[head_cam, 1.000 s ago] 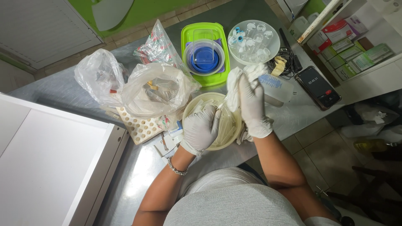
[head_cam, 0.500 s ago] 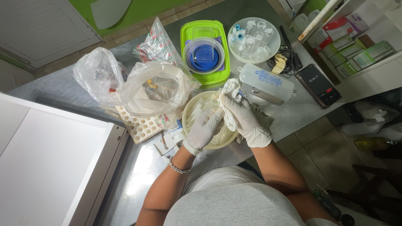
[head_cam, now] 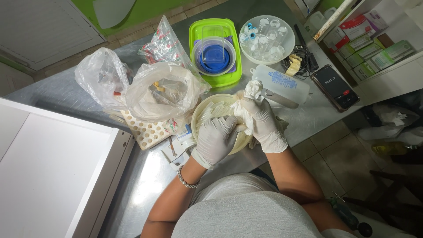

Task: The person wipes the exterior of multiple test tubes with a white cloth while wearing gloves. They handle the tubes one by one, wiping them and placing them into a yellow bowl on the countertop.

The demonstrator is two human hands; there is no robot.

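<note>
Both hands wear white gloves and meet over a round cream bowl (head_cam: 203, 111) of clear plastic pieces at the table's near edge. My right hand (head_cam: 263, 123) is closed around a crumpled white tissue (head_cam: 249, 96) that sticks up above its fingers. My left hand (head_cam: 216, 139) is curled over the bowl's near side, its fingers touching the tissue's lower end; whatever it pinches is hidden. A clear squeeze bottle (head_cam: 282, 83) with a blue label lies just beyond the right hand.
Behind the bowl sit a green box (head_cam: 233, 66) holding a blue-lidded tub, a round tray of small vials (head_cam: 264, 39), two plastic bags (head_cam: 163, 92), a perforated rack (head_cam: 147, 132) and a phone (head_cam: 334, 86). White cabinet (head_cam: 53, 167) left, shelves of boxes (head_cam: 374, 53) right.
My right hand brought the tissue down from beside the bottle to the bowl. My left hand closed in and now meets it at the tissue.
</note>
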